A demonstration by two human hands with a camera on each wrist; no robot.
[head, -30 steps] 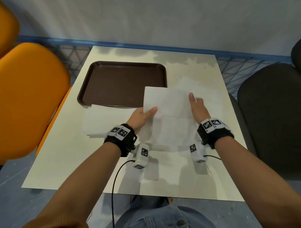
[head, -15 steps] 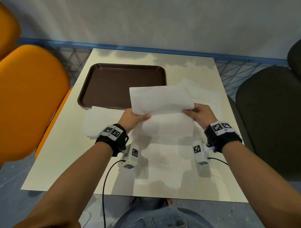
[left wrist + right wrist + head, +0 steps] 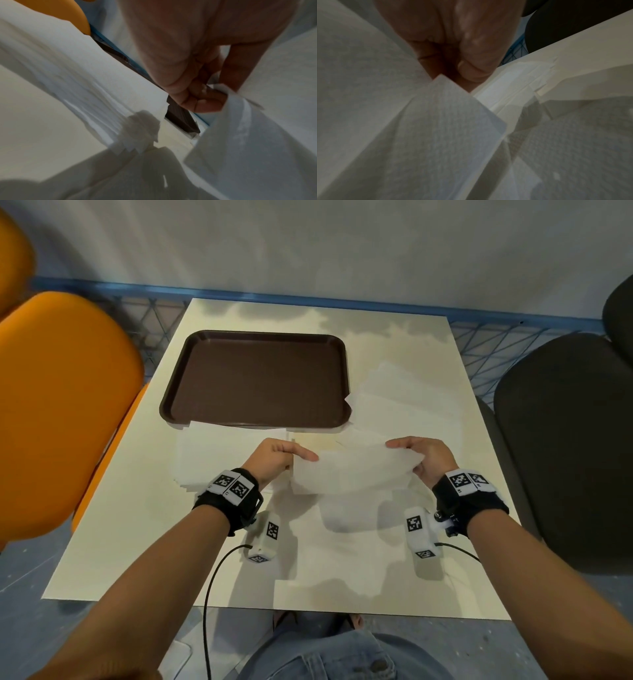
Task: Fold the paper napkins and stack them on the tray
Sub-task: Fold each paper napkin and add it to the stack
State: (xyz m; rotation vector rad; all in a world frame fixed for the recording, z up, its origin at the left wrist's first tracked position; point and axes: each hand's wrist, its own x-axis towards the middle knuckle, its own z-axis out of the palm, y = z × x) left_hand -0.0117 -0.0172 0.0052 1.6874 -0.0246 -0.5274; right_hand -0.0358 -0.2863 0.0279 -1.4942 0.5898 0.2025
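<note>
Both hands up off the table (image 3: 113, 508), palms facing in. Left hand (image 3: 274, 458) and right hand (image 3: 423, 457) each pinch an end of one napkin (image 3: 352, 470), held near the front edge of the tray (image 3: 255, 424).

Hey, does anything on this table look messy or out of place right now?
The loose napkins right of the tray lie fanned out and askew, one corner overlapping its rim. The tray holds no napkins yet. Nothing looks torn or spilled.
</note>
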